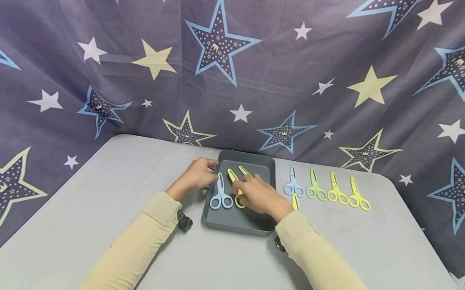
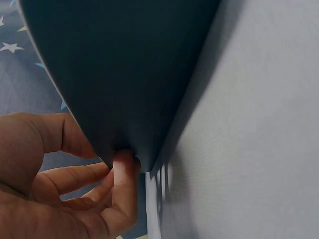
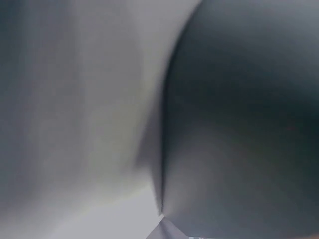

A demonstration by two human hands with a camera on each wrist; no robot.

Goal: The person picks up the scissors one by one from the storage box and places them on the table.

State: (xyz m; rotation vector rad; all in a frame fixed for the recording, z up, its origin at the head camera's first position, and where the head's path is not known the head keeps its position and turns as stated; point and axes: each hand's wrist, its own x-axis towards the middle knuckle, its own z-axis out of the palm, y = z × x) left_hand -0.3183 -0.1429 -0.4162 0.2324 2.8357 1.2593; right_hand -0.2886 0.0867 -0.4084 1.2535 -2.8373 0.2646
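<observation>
A dark grey tray (image 1: 234, 226) sits on the table, its left wall pinched between the thumb and bent fingers of my left hand (image 2: 75, 194). My right hand (image 1: 259, 195) reaches into the tray, fingertips pinching the middle of the yellow scissors (image 1: 232, 175). Part of one handle loop shows below the fingers. Green scissors (image 1: 245, 170) lie beside them, only the blade end showing; my hand hides the rest. Blue scissors (image 1: 221, 196) lie at the tray's left side, handles toward me. The right wrist view shows only the tray's outer wall (image 3: 234, 149), blurred.
Right of the tray, blue scissors (image 1: 294, 184), green scissors (image 1: 316, 188) and two yellow scissors (image 1: 338, 192) form a row, blades away from me. In front of the row, another yellow pair (image 1: 295, 202) is partly hidden by my right wrist. A star-patterned cloth (image 1: 237, 103) hangs behind the table.
</observation>
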